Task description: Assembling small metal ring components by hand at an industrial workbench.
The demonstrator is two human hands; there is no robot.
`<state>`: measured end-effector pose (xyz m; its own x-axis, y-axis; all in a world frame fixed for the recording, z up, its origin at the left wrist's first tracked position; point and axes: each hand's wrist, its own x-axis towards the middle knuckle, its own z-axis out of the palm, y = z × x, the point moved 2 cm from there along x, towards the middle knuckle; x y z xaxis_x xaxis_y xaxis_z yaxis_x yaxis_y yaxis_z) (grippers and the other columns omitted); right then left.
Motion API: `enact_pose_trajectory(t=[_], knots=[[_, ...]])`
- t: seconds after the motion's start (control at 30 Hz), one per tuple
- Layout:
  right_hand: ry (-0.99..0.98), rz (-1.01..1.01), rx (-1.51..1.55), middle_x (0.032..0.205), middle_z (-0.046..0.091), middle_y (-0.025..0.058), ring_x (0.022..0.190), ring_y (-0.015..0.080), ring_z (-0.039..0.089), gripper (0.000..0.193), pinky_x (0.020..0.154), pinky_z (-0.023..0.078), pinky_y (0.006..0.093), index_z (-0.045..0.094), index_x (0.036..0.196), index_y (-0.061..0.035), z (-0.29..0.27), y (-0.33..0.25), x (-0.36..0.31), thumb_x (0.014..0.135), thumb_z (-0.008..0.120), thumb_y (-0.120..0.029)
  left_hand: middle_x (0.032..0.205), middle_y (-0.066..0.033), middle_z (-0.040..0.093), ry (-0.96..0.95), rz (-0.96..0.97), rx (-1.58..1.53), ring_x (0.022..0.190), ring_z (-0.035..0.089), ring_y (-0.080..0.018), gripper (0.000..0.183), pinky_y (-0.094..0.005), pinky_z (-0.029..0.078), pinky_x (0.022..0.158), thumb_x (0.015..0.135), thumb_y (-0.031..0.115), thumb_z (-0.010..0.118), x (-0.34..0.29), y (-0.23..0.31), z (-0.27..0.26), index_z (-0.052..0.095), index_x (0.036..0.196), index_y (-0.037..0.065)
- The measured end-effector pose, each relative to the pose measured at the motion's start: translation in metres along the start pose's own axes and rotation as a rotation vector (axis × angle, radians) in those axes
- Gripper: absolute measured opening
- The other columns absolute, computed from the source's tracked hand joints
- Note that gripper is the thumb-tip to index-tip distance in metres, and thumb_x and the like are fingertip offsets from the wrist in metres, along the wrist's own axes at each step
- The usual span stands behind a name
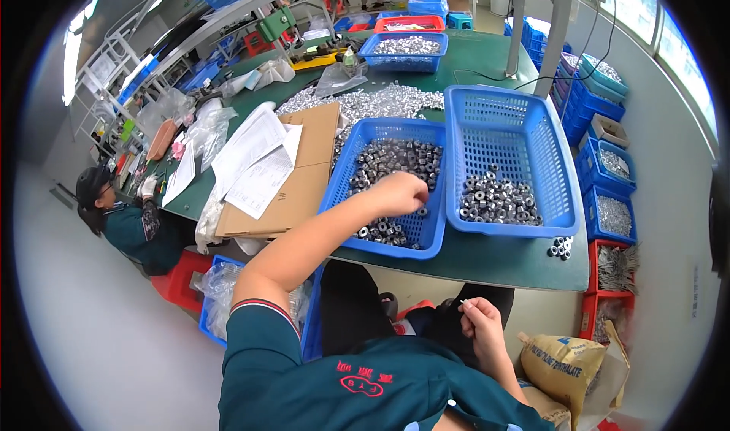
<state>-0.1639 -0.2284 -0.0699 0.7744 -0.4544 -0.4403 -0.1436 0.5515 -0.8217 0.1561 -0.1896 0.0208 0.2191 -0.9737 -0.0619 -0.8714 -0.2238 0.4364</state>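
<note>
Grip of the left hand, centre of the frame: fingers curled down over the left basket, fingertips hidden, cannot tell if anything is held. Right hand, lower right of centre: narrow grip, pinching a small pale piece.

Left to right: papers, left of centre, carry fine print, too small to read; cardboard under them has a short dark mark. Shirt, bottom centre: red embroidered lettering and logo. Left basket, blue, holds jumbled metal ring parts; step in hand looks like picking among these. Next move would call for a light fingertip pinch. Right basket, right of centre, also blue: more ring parts at its near end. Few loose parts just beside it on green worktop. Yellow sack, lower right: dark block print. Wall, far right: small vertical writing, blurred.
</note>
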Motion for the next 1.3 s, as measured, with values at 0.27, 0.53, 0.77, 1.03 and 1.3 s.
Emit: enact_pose_trajectory(t=[0.27,0.53,0.77,1.03,1.3], knots=[[-0.058,-0.039,-0.058,0.058,0.053,-0.0008,0.049,0.0046,0.043,0.016,0.047,0.033,0.0191,0.062,0.085,-0.0041,0.03,-0.001,0.003,0.092,0.059,-0.019,0.089,-0.0161,0.068,-0.015,-0.017,-0.048,0.084,0.066,-0.032,0.023,-0.0402,0.051,0.075,0.071,0.01,0.07,0.004,-0.025,0.032,0.069,0.093,0.004],[0.028,-0.024,-0.087,0.055,0.05,0.0007,0.045,0.0068,0.04,0.014,0.043,0.03,0.0204,0.06,0.082,-0.0027,0.023,0.011,-0.012,0.09,0.057,-0.013,0.093,-0.0194,0.067,-0.01,-0.016,0.025,0.091,0.064,-0.0366,0.022,-0.0436,0.051,0.077,0.07,0.003,0.058,0.003,0.003,0.036,0.069,0.088,0.006],[-0.015,-0.06,-0.162,0.057,0.049,-0.0021,0.044,0.0041,0.038,0.014,0.041,0.025,0.0191,0.062,0.085,-0.0028,0.039,0.008,-0.007,0.09,0.06,-0.016,0.083,-0.0091,0.067,0.282,-0.061,-0.636,0.074,0.065,-0.0169,0.021,-0.0294,0.052,0.068,0.073,0.002,0.065,-0.054,0.023,-0.039,0.066,0.094,-0.002],[-0.13,-0.162,-0.233,0.067,0.049,-0.003,0.049,0.002,0.037,0.016,0.041,0.023,0.0176,0.055,0.091,-0.0035,0.055,0.01,0.001,0.097,0.052,-0.018,0.085,-0.0064,0.063,0.358,-0.088,-1.533,0.075,0.065,-0.0148,0.019,-0.026,0.053,0.064,0.079,-0.002,0.062,-0.152,0.07,0.0,0.059,0.098,0.0],[-0.168,-0.351,-0.535,0.061,0.046,-0.003,0.048,0.0026,0.039,0.011,0.044,0.029,0.0174,0.05,0.089,-0.0042,0.107,-0.02,-0.018,0.096,0.05,-0.012,0.085,-0.0052,0.063,0.397,-0.309,-2.051,0.072,0.064,-0.0162,0.019,-0.0243,0.052,0.06,0.078,0.001,0.062,-0.203,0.076,0.07,0.063,0.097,0.002]])
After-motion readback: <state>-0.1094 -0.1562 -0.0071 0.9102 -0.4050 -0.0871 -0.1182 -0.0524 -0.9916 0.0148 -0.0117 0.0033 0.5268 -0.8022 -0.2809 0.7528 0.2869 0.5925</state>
